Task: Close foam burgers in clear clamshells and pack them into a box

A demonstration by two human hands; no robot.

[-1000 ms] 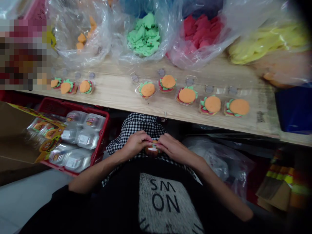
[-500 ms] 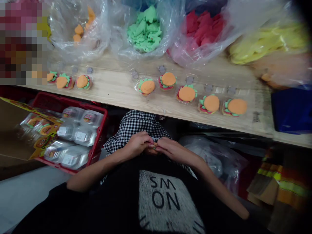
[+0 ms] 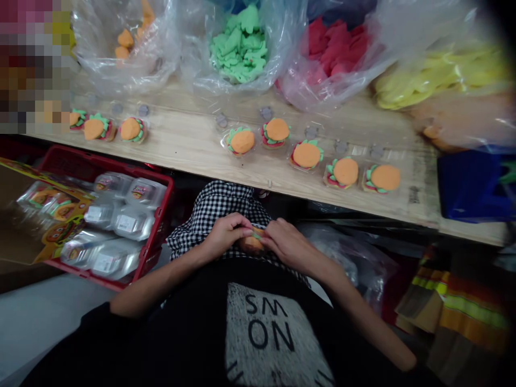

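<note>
My left hand [image 3: 226,235] and my right hand [image 3: 287,243] meet over my lap, both pinching a small clay burger [image 3: 252,243] with an orange-brown bun. My fingers hide most of it. Below them lies a black-and-white checked cloth [image 3: 217,212]. Farther ahead, a wooden board [image 3: 193,172] carries a row of several finished clay burgers, some on clear plastic trays, such as one [image 3: 306,155] right of centre. Neither hand touches the board.
Open plastic bags hold green clay pieces [image 3: 237,51], red clay [image 3: 326,48], yellow clay [image 3: 435,80] and orange clay [image 3: 124,43] beyond the board. On my left, a red basket [image 3: 108,164] holds clear packaged burgers [image 3: 133,222]. A clear bag [image 3: 346,258] lies on my right.
My hands have parted slightly, so more of the clay burger shows between them. The whole scene has shifted slightly left in view.
</note>
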